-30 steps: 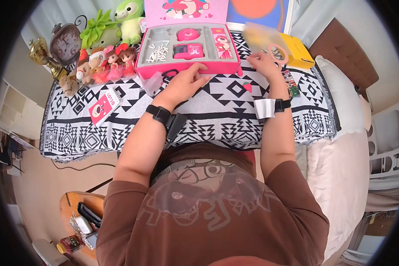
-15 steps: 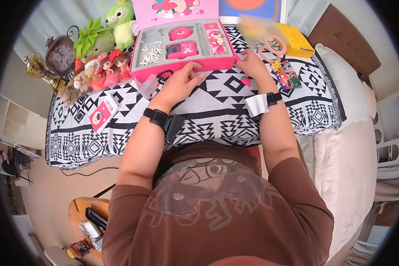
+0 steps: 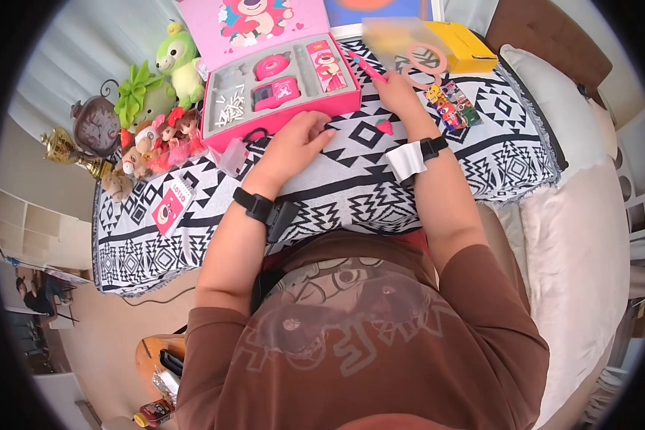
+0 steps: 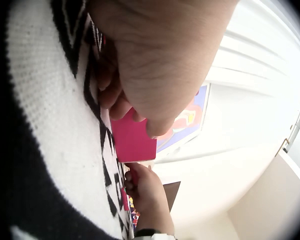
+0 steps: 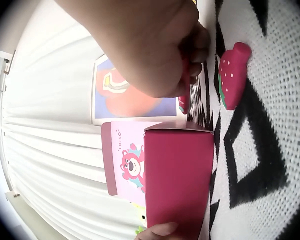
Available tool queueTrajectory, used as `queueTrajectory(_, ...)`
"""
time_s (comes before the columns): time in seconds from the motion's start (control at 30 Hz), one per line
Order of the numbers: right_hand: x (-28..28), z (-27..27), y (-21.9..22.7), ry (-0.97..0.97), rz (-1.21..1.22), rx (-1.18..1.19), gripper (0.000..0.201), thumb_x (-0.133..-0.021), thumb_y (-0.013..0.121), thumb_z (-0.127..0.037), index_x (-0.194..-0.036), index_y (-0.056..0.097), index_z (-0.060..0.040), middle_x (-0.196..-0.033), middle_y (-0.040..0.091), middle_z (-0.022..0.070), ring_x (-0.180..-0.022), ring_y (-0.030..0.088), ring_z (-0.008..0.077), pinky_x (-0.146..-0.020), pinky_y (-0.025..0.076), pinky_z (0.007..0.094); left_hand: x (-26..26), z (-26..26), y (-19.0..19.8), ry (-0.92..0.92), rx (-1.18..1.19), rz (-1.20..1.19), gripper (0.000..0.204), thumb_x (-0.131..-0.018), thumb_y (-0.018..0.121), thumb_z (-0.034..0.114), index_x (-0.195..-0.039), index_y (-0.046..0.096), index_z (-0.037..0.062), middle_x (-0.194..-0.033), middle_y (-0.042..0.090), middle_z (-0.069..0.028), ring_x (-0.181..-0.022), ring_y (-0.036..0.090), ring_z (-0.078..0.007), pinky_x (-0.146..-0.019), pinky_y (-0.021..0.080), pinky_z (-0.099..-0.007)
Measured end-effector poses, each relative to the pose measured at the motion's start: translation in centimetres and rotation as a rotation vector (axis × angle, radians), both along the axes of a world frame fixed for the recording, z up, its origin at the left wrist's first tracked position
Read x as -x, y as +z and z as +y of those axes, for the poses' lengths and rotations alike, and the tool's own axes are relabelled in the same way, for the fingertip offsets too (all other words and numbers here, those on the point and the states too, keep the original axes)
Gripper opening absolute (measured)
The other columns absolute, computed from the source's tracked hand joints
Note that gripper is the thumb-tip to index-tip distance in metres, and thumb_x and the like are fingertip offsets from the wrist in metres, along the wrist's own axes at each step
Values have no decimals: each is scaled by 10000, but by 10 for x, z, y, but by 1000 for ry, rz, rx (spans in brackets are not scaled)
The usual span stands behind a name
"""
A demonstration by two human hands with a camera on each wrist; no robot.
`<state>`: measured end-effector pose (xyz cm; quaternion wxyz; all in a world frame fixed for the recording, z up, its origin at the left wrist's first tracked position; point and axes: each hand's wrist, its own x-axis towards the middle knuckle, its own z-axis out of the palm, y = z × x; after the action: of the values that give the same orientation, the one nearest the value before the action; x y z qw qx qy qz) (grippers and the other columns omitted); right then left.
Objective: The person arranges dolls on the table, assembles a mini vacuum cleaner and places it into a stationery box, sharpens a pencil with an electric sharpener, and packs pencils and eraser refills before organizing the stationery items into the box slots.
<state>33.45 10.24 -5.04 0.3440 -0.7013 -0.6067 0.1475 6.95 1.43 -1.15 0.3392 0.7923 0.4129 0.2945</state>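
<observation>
While the head view shows the left hand [image 3: 297,143] with relaxed fingers touching the front wall of the pink box [image 3: 279,118] as before, the right hand [image 3: 400,97] has come back from the plastic bag [image 3: 401,43] and now pinches a pink pen [image 3: 365,66] beside the box. From the left wrist, loose fingers [image 4: 140,95] touch the box [image 4: 132,140]. From the right wrist, fingers [image 5: 192,45] grip the pen [image 5: 184,102] near a strawberry [image 5: 233,75] on the bench cloth [image 5: 270,150].
</observation>
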Motion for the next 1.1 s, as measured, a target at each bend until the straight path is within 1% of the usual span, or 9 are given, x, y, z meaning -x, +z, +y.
queueTrajectory(0.03, 0, 1, 0, -3, 8, -1, 434, -884, 550, -356, -1077, 616, 27, -991, 671, 253, -970, 643, 406, -845, 495, 442, -8, -2, 4, -46, -111, 72, 334, -915, 648, 215, -1178, 573, 23, -990, 596, -87, -847, 584, -166, -777, 486, -293)
queueTrajectory(0.1, -2, 5, 1, 16, 282, -30, 464, -878, 585, -391, -1037, 645, 40, -919, 679, 248, -931, 663, 372, -814, 498, 410, -26, -2, 4, -122, -323, 208, 373, -896, 650, 239, -1193, 576, 26, -1104, 574, -143, -973, 601, -276, -822, 499, -373)
queueTrajectory(0.23, -5, 11, -2, 7, 414, -140, 484, -865, 618, -412, -962, 659, 60, -860, 678, 239, -888, 669, 336, -790, 496, 393, -66, 2, -2, -179, -484, 339, 405, -876, 638, 319, -1188, 592, 66, -1104, 573, -140, -1066, 556, -329, -869, 485, -436)
queueTrajectory(0.33, -7, 13, 2, 8, 449, -140, 515, -869, 628, -438, -943, 653, 71, -827, 674, 204, -828, 658, 290, -761, 494, 375, -91, 3, -4, -185, -513, 493, 358, -871, 642, 307, -1157, 608, 94, -1060, 576, -132, -1017, 564, -324, -844, 493, -429)
queueTrajectory(0.4, -4, 11, 1, -18, 634, -167, 510, -883, 627, -447, -913, 661, 62, -762, 644, 136, -751, 612, 220, -716, 481, 341, -101, 7, -12, -168, -579, 471, 305, -852, 654, 273, -1108, 630, 108, -1002, 573, -126, -958, 573, -321, -805, 501, -423)
queueTrajectory(0.53, 2, 7, 5, 15, 767, -230, 488, -899, 624, -437, -868, 666, 48, -706, 594, 69, -688, 545, 151, -659, 450, 302, -107, 9, -14, -158, -570, 460, 267, -826, 656, 212, -1067, 648, 97, -966, 566, -127, -918, 587, -321, -774, 507, -418)
queueTrajectory(0.73, 9, 7, 2, 36, 793, -256, 455, -902, 637, -413, -819, 657, 34, -663, 567, 38, -642, 509, 118, -610, 414, 283, -91, -1, -7, -235, -530, 491, 243, -818, 654, 186, -1042, 650, 92, -967, 569, -126, -910, 590, -318, -775, 505, -416)
queueTrajectory(1.0, 14, 5, -2, 26, 776, -318, 422, -909, 634, -377, -834, 658, 37, -672, 575, 36, -619, 503, 115, -590, 417, 287, -36, -17, 8, -321, -491, 532, 230, -859, 641, 219, -1048, 629, 90, -976, 587, -113, -917, 610, -298, -757, 510, -415)
queueTrajectory(1.1, 15, 7, -3, 43, 755, -315, 414, -911, 631, -369, -842, 660, 38, -681, 583, 39, -635, 509, 114, -601, 418, 281, -13, -15, 11, -392, -610, 818, 234, -870, 578, 154, -1085, 612, 67, -955, 599, -125, -852, 638, -315, -721, 534, -411)
